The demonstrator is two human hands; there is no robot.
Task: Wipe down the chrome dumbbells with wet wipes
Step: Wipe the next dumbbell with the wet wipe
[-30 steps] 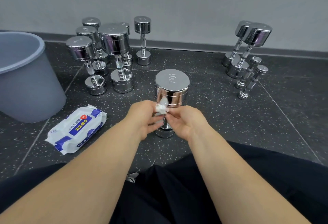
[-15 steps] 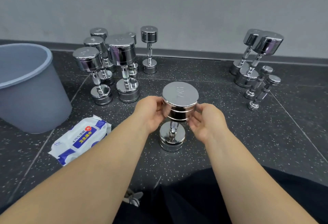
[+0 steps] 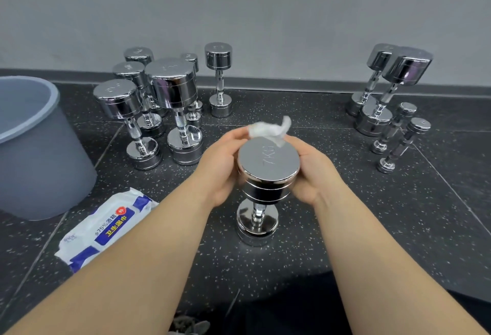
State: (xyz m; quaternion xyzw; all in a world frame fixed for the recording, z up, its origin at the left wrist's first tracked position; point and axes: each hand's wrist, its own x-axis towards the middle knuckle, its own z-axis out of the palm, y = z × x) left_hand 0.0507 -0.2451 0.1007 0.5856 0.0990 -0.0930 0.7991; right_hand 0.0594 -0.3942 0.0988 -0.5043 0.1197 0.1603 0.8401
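Chrome dumbbell (image 3: 268,159) with "7KG" stamped on its flat top stands upright on one end at the centre of the frame, its lower head resting on the black speckled rubber floor (image 3: 398,215). A crumpled white wet wipe (image 3: 267,130) lies against the far rim of the upper head, one corner sticking up. The left hand (image 3: 220,167) wraps the left side of that head, its fingers curled round to the far edge, where the fingertips pinch the wipe. The right hand (image 3: 314,175) cups the right side, fingers curled round the chrome and their tips touching the wipe's hanging edge.

Lower left of the dumbbell lies a white and blue soft pack of wet wipes (image 3: 106,228), flat on the floor, partly covered by the left forearm. At the left edge stands a grey plastic bucket (image 3: 32,162). In the upper left is a tight cluster of upright chrome dumbbells (image 3: 170,87), with a single slim chrome dumbbell (image 3: 218,55) just to their right. In the upper right, two larger chrome dumbbells (image 3: 406,69) lean together, and two small chrome dumbbells (image 3: 406,132) tilt beside them. A plain grey wall (image 3: 265,15) fills the top.
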